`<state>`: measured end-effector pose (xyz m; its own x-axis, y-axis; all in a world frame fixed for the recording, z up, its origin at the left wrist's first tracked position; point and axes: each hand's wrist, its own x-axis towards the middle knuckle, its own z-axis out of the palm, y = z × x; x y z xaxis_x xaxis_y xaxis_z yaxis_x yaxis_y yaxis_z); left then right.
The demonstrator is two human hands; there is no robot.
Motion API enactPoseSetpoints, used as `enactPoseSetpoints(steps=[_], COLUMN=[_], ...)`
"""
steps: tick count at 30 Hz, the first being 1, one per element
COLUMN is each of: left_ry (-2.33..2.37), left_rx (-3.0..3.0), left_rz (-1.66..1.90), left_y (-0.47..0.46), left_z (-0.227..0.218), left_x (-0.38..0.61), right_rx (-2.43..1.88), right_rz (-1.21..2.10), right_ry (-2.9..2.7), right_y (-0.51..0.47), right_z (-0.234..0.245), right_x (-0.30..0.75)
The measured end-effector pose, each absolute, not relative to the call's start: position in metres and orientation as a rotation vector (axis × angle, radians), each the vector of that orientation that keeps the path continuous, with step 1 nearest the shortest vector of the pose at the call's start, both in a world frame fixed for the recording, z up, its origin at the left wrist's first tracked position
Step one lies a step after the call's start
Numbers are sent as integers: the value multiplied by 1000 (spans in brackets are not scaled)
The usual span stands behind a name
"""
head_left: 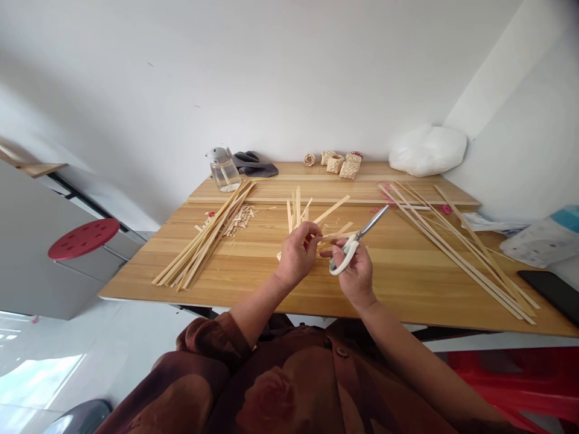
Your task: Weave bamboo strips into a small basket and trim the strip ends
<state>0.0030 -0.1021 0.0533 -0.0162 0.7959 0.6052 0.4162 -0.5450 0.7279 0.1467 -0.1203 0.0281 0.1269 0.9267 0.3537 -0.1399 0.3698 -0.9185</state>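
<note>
My left hand (297,252) is closed in a pinch on a thin bamboo strip (332,235) just above the wooden table (253,271). My right hand (355,268) grips white-handled scissors (359,238), blades pointing up and right, close to the strip. Behind my hands lie several short cut bamboo strips (298,211) fanned out on the table.
A bundle of long strips (203,238) lies at the left with small offcuts (239,218). More long strips (456,247) lie at the right. At the back stand a spray bottle (223,169), a dark cloth (253,164), small woven pieces (339,163) and a white bag (427,149). A red stool (84,238) stands left.
</note>
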Motion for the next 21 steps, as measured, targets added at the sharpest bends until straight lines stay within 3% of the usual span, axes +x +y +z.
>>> enactPoseSetpoints(steps=[11, 21], left_ry=[1405, 1271], left_rx=[2257, 2301], left_rz=[1469, 1665], left_y=[-100, -111], left_z=[44, 56], left_x=[2, 8], right_rx=[-842, -918], right_rz=[852, 758], right_ry=[-1165, -1282], right_y=[-128, -134], right_z=[27, 25], right_x=[143, 149])
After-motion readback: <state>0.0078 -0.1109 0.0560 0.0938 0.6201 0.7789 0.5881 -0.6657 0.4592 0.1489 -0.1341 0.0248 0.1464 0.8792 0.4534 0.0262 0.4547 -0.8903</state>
